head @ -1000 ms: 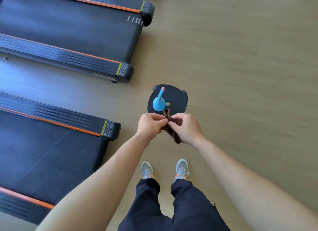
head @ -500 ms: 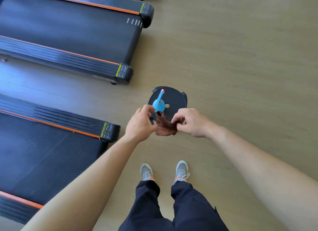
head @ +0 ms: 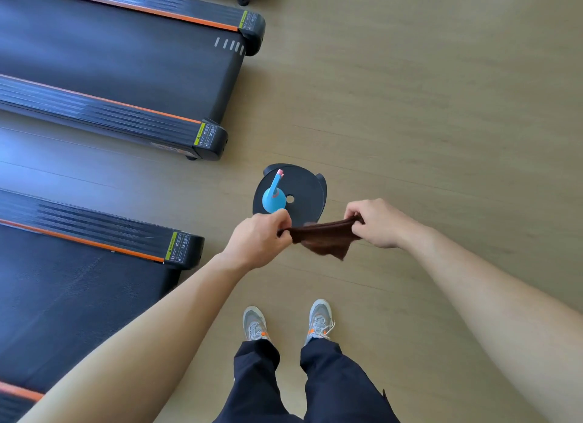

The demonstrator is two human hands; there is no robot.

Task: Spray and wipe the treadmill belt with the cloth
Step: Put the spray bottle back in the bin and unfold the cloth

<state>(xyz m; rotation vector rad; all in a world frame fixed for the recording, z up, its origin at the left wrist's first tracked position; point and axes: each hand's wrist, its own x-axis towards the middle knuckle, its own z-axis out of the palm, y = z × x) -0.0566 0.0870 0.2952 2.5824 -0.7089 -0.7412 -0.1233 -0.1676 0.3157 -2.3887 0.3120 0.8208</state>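
Head view: the camera is looking down past both forearms at a pale wooden floor (head: pixel 441 107).
Left hand (head: pixel 257 241): it is pinching the left end of the cloth, with thumb and fingers curled tight around the fabric.
Right hand (head: pixel 377 224): it is gripping the right end, fingers bent over and bunching the edge into the palm.
Cloth (head: pixel 325 238): dark brown, it is being held in the air in front of the person between the two hands. The top edge is stretching taut, and a loose corner is hanging down toward the right.
Spray bottle (head: pixel 273 197): blue with a pinkish tip, it is standing on the left part of the stool, just beyond the left hand's knuckles. No hand is touching it.
Round black stool (head: pixel 304 192): it is sitting on the floor past the hands, to the right of the treadmills' ends.
Near treadmill belt (head: pixel 72 302): black, it is lying at the left beside the left forearm, well apart from the cloth, with an orange-striped side rail (head: pixel 94 230) running along its far edge.
Far treadmill (head: pixel 110 66): a second black deck is lying further away at upper left.
Shoes (head: pixel 254 323): grey with orange marks, they are standing side by side under dark trousers (head: pixel 340 384).
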